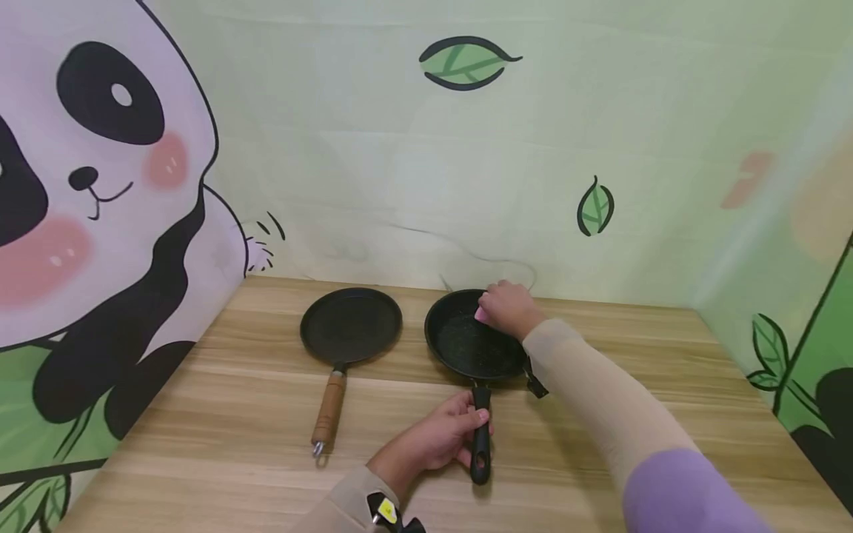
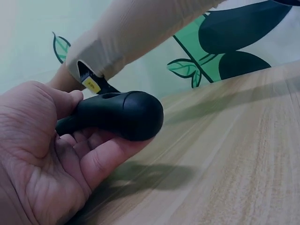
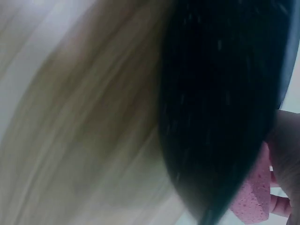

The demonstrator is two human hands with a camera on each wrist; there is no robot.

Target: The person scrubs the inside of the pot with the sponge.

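A black frying pan [image 1: 466, 340] stands on the wooden table, its black handle [image 1: 480, 437] toward me. My left hand [image 1: 443, 433] grips that handle, thumb on top and fingers beneath, as the left wrist view also shows. At the pan's far right rim, my right hand [image 1: 509, 307] holds a pink sponge [image 3: 253, 194]. Most of the sponge is hidden by the hand in the head view. Left of the frying pan lies a flat black griddle pan [image 1: 351, 324] with a brown wooden handle [image 1: 329, 407]; neither hand touches it.
The wooden table [image 1: 220, 414] meets a pale green backdrop [image 1: 333, 148] behind both pans. Printed leaves and a large panda [image 1: 126, 163] decorate the backdrop. Dark straps with a small yellow label [image 1: 386, 509] sit at the left wrist.
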